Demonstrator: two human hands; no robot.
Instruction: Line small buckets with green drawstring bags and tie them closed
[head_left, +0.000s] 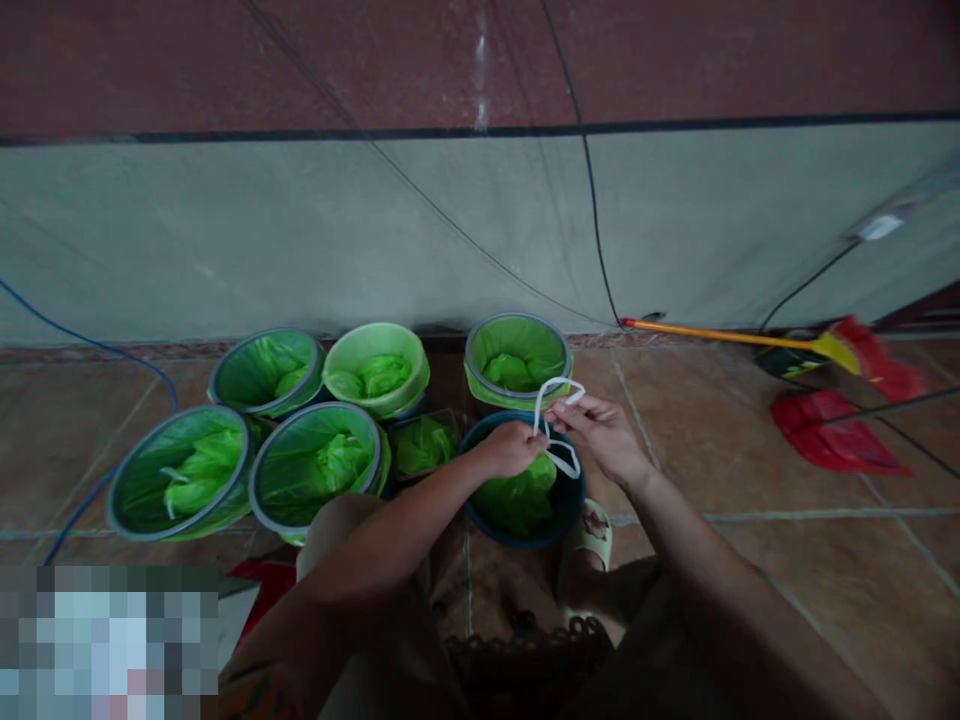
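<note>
Both of my hands are at a white drawstring point(564, 462) above a dark blue bin point(517, 538). My left hand point(514, 447) pinches the string at its lower part, over a green plastic bag point(519, 498) that sits inside the bin. My right hand point(598, 430) has its fingers closed on the string at the right, where a white loop arches up between the two hands. The bag's top is partly hidden behind my left hand.
Several green-lined bins, such as a grey-rimmed bin point(255, 470), stand to the left. Another lined bin point(517, 322) is behind, by the wall point(300, 230). To the right lie a red dustpan point(829, 435) and a broom with an orange handle point(720, 335). Cables hang along the wall.
</note>
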